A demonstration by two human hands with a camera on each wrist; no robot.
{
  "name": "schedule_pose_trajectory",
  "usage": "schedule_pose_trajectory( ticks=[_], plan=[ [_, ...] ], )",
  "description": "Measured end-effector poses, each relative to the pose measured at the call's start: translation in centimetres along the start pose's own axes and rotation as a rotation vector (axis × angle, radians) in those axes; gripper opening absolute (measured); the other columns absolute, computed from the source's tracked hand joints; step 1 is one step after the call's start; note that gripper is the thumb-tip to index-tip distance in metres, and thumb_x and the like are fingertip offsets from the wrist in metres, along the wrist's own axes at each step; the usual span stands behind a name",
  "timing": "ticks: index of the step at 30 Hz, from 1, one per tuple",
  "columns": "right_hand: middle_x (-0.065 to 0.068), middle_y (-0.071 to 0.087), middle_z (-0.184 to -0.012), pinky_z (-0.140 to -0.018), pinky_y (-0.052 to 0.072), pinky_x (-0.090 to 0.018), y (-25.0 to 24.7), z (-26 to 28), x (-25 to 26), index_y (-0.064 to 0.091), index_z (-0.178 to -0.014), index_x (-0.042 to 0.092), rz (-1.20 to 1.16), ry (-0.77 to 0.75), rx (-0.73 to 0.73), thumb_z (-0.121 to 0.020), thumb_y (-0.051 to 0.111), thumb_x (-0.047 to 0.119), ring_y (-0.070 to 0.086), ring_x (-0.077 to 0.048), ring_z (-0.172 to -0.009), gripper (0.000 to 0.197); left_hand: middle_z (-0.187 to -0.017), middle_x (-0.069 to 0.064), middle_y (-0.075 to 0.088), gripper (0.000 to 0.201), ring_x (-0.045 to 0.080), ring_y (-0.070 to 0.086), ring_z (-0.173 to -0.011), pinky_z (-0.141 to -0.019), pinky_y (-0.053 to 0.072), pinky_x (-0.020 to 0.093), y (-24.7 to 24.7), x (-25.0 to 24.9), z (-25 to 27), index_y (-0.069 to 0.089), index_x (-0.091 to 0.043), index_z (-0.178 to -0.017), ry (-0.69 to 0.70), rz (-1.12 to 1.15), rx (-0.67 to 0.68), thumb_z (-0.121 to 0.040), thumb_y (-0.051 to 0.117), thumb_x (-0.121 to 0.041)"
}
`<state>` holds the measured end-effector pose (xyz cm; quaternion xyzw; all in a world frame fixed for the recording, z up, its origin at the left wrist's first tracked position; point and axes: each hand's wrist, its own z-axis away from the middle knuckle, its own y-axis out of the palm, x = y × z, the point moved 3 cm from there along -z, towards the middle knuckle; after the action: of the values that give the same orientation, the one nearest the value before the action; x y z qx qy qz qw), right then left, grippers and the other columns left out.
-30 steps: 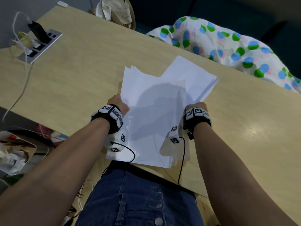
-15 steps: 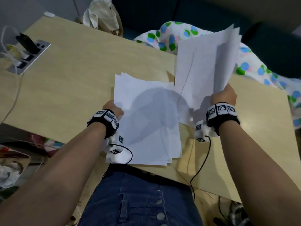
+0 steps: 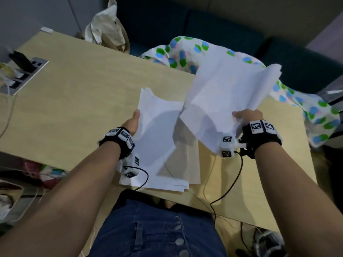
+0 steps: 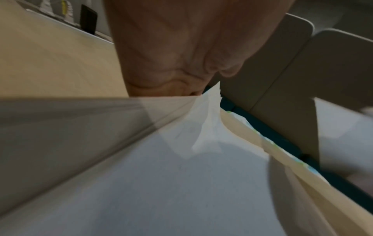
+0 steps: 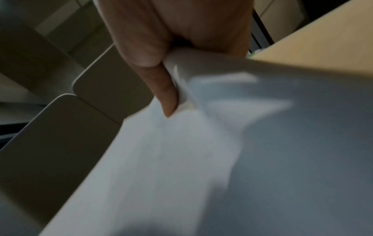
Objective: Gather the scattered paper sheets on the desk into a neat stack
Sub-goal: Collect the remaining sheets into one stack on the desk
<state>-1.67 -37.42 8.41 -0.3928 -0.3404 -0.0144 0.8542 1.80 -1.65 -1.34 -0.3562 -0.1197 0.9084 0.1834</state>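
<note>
A pile of white paper sheets (image 3: 157, 130) lies on the wooden desk (image 3: 83, 101) near its front edge, overhanging it slightly. My left hand (image 3: 132, 120) grips the pile's left edge, thumb along the side, and the top sheets are raised a little. In the left wrist view my palm (image 4: 177, 47) meets the paper edge (image 4: 181, 183); the fingers are hidden. My right hand (image 3: 247, 116) holds a second bundle of sheets (image 3: 228, 93) in the air, right of the pile. The right wrist view shows its thumb (image 5: 167, 89) pinching the bundle (image 5: 201, 159).
A power strip (image 3: 24, 71) with plugs and white cables sits at the desk's far left. A beige cloth bag (image 3: 105, 28) and a polka-dot blanket (image 3: 178, 52) lie beyond the far edge. Black wrist cables (image 3: 228, 182) hang over the front edge.
My right hand lifted a bundle of sheets off the pile, up and to the right, and now tilts it flatter. My left hand kept hold of the pile's left edge.
</note>
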Motion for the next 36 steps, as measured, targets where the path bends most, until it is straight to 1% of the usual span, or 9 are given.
schedule_pose_trajectory(
  ticks=[3, 7, 12, 17, 19, 22, 25, 27, 36],
  plan=[
    [-0.016, 0.075, -0.088, -0.093, 0.050, -0.036, 2.1, 1.4, -1.1, 0.060, -0.123, -0.003, 0.215, -0.046, 0.162, -0.083, 0.068, 0.023, 0.063, -0.033, -0.099, 0.048, -0.151, 0.007, 0.041, 0.124, 0.031, 0.043, -0.136, -0.114, 0.028, 0.050, 0.0, 2.6, -5.2, 0.043, -0.028, -0.142, -0.007, 0.128, 0.058, -0.046, 0.020, -0.103],
    [-0.022, 0.068, -0.111, -0.079, 0.055, -0.040, 6.9, 3.6, -3.8, 0.060, -0.120, -0.006, 0.135, -0.007, 0.266, -0.070, 0.079, 0.016, 0.066, -0.034, -0.094, 0.058, -0.147, 0.005, 0.048, 0.135, 0.030, 0.049, -0.131, -0.113, 0.031, 0.050, 0.3, 6.4, -12.4, 0.049, -0.031, -0.137, -0.010, 0.085, 0.077, -0.028, 0.024, -0.107],
    [-0.020, 0.065, -0.118, -0.081, 0.053, -0.038, 11.7, 4.6, -5.1, 0.055, -0.123, -0.004, 0.153, 0.016, 0.337, -0.073, 0.077, 0.013, 0.062, -0.034, -0.095, 0.057, -0.154, 0.015, 0.033, 0.090, 0.032, 0.035, -0.141, -0.117, 0.024, 0.043, -0.5, 1.4, 0.0, 0.035, -0.010, -0.147, 0.005, 0.041, 0.003, -0.085, 0.024, -0.075],
    [-0.019, 0.040, -0.143, -0.103, 0.041, -0.052, 12.4, 3.8, -6.0, 0.021, -0.144, 0.005, 0.344, -0.021, 0.189, -0.062, 0.080, 0.052, 0.042, -0.038, -0.131, 0.111, -0.142, 0.022, 0.047, 0.073, 0.035, 0.047, -0.126, -0.105, 0.034, 0.038, -0.8, 2.2, -0.8, 0.046, 0.003, -0.136, -0.001, -0.024, -0.098, -0.097, 0.029, -0.056],
    [-0.015, 0.020, -0.156, -0.115, 0.025, -0.053, 12.8, 3.4, -6.1, 0.008, -0.151, 0.006, 0.434, -0.104, 0.227, -0.068, 0.072, 0.060, 0.020, -0.035, -0.144, 0.117, -0.108, 0.021, 0.063, 0.061, 0.032, 0.052, -0.100, -0.090, 0.041, 0.037, -0.8, 2.3, -1.5, 0.062, 0.001, -0.103, 0.006, -0.022, -0.117, -0.096, 0.035, -0.053],
    [-0.006, 0.021, -0.159, -0.116, 0.021, -0.055, 14.2, 3.5, -6.4, 0.010, -0.152, 0.017, 0.382, -0.220, 0.365, -0.061, 0.068, 0.068, 0.017, -0.030, -0.147, 0.120, -0.064, 0.008, 0.046, 0.054, 0.027, 0.045, -0.074, -0.058, 0.032, 0.029, -0.8, 2.4, -1.8, 0.042, -0.010, -0.059, -0.039, 0.015, -0.177, -0.091, 0.047, -0.053],
    [-0.001, 0.006, -0.162, -0.119, 0.008, -0.053, 15.8, 4.7, -6.4, -0.003, -0.153, 0.017, 0.383, -0.308, 0.463, -0.073, 0.067, 0.059, 0.000, -0.025, -0.150, 0.114, -0.111, 0.019, 0.062, 0.058, 0.033, 0.060, -0.096, -0.070, 0.039, 0.029, -0.3, 2.6, -2.7, 0.062, -0.003, -0.104, -0.053, 0.021, -0.111, -0.083, 0.056, -0.058],
    [0.000, -0.005, -0.162, -0.120, 0.000, -0.052, 16.8, 5.4, -6.5, -0.012, -0.152, 0.014, 0.407, -0.341, 0.499, -0.079, 0.065, 0.053, -0.008, -0.022, -0.150, 0.113, -0.142, 0.014, 0.049, 0.079, 0.033, 0.053, -0.123, -0.083, 0.039, 0.034, -0.1, 2.5, -2.8, 0.045, -0.006, -0.138, -0.054, 0.008, -0.116, -0.078, 0.064, -0.054],
    [-0.007, 0.007, -0.161, -0.116, 0.021, -0.052, 15.4, 2.7, -5.7, -0.002, -0.153, 0.012, 0.368, -0.260, 0.341, -0.080, 0.069, 0.039, 0.014, -0.029, -0.147, 0.105, -0.112, 0.016, 0.068, 0.038, 0.030, 0.065, -0.100, -0.092, 0.051, 0.036, 0.0, 0.4, -3.3, 0.065, 0.002, -0.115, 0.249, -0.078, -0.020, -0.079, 0.072, -0.007]
  ],
)
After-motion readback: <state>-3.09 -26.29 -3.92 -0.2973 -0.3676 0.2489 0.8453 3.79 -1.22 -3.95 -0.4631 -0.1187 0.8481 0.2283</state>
